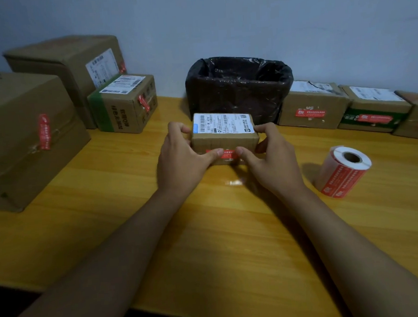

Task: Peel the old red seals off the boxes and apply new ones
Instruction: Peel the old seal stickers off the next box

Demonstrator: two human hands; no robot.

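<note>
- A small box (223, 135) sits on the table (208, 232) at centre, just in front of the black-lined bin (239, 87) at 12 o'clock.
- The left hand (182, 160) grips the box's left end, thumb pressing the red seal (226, 153) on its near face.
- The right hand (271, 159) grips the right end, thumb also on the seal; the thumb tips lie near each other, not touching.
- A roll of red seals (343, 171) lies on the table at 3 o'clock, apart from the hands.
- Sealed boxes (314, 106) line the wall at 2 o'clock; larger boxes (28, 136) stand at 9 to 10 o'clock.
</note>
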